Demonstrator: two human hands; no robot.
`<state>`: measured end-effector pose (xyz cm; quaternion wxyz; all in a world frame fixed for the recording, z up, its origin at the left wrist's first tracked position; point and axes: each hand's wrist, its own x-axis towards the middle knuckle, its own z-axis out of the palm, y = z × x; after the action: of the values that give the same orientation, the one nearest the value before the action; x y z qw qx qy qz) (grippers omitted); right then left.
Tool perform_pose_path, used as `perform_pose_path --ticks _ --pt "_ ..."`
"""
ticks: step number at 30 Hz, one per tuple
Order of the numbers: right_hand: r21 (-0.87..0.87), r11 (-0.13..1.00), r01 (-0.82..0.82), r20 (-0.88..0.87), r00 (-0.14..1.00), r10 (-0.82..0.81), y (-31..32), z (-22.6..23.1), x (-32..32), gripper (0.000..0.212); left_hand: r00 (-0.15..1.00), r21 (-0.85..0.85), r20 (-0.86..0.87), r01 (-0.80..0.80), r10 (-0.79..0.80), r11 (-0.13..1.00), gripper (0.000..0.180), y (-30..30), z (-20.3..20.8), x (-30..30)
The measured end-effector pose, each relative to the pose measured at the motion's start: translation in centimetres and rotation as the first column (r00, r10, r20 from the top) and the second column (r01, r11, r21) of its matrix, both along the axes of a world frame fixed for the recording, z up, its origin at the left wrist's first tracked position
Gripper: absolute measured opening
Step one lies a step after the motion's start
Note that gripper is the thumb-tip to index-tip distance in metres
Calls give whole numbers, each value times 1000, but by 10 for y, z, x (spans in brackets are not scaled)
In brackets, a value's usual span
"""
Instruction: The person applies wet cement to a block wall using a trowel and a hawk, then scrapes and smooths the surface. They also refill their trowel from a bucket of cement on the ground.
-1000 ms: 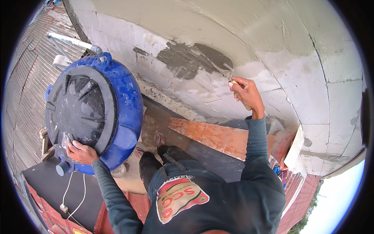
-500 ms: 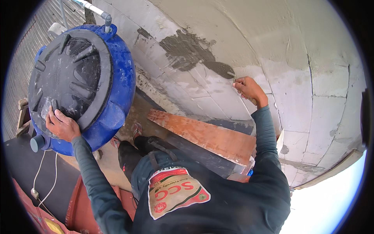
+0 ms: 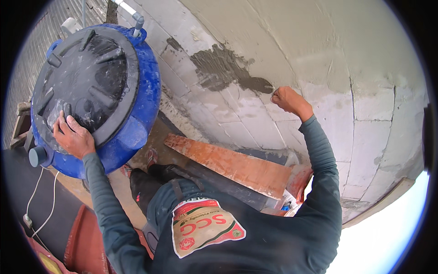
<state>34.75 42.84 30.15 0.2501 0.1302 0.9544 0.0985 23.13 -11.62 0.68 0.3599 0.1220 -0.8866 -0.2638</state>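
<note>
Grey mortar (image 3: 216,68) lies in a rough, dark patch on the block wall (image 3: 335,132), just to the left of the right fingers, and the trowel (image 3: 259,85) is at the end of the patch nearest them. Its coated blade points leftward from the fist and blends with the mortar, so I cannot tell whether it sits flat or tilted. The right hand (image 3: 294,102) is closed, its fingers curled tight, apparently around the trowel's handle, which they hide.

Well to the left of those fingers, the left hand (image 3: 75,139) rests on the black lid (image 3: 82,75) of a blue water tank (image 3: 148,86). Its fingers are slightly spread, pinching nothing that shows, the tips beside a raised rib (image 3: 67,109). This hand seems to serve as a brace.

Spreading the mortar looks to be the step in hand, only partly done: a smooth coat of plaster (image 3: 292,32) covers the wall above the right fingers, while pale blocks show below them. The next move would call for even pressure on the blade, drawing the thick patch out thinly over the bare joints without ridges. An orange-brown board (image 3: 228,162) is below the right fingers, well apart from them.
</note>
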Motion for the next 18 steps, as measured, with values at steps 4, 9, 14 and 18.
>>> perform_pose_path --ticks 4,9,14,18 --pt "-26 999 44 11 999 -44 -31 -15 -72 35 1000 -4 -13 3 -3 1000 34 -1 0 0" --pt "-170 979 112 -80 989 -127 -45 -5 -116 35 1000 20 -24 12 -11 1000 32 -1 4 1" --pt "-361 921 149 -207 950 -235 -42 -3 -91 35 1000 24 -19 1 0 1000 32 -1 5 1" --pt "-501 833 234 -149 925 -349 -34 -37 -72 33 1000 4 -28 -6 6 1000 32 1 2 0"
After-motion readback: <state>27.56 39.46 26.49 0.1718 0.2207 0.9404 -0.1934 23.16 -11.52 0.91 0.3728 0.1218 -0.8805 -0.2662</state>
